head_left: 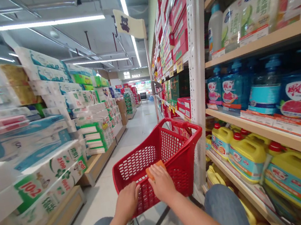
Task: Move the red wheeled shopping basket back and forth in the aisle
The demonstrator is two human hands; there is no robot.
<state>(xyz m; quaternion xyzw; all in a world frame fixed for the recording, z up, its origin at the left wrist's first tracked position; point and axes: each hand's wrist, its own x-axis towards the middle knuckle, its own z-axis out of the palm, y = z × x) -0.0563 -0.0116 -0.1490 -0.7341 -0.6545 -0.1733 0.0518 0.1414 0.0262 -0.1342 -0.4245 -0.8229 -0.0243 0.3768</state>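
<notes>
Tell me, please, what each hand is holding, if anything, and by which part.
The left hand grips the red cart by its near rim. The right hand lies over an orange cloth at that rim; whether it grips is hidden.

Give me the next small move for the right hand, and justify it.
I'd probably slide the orange cloth a little to the right along the near rim of the red shopping cart. The right hand has the cloth against that rim, the left hand is on the rim beside it, and no hand covers the stretch to the right.
</notes>
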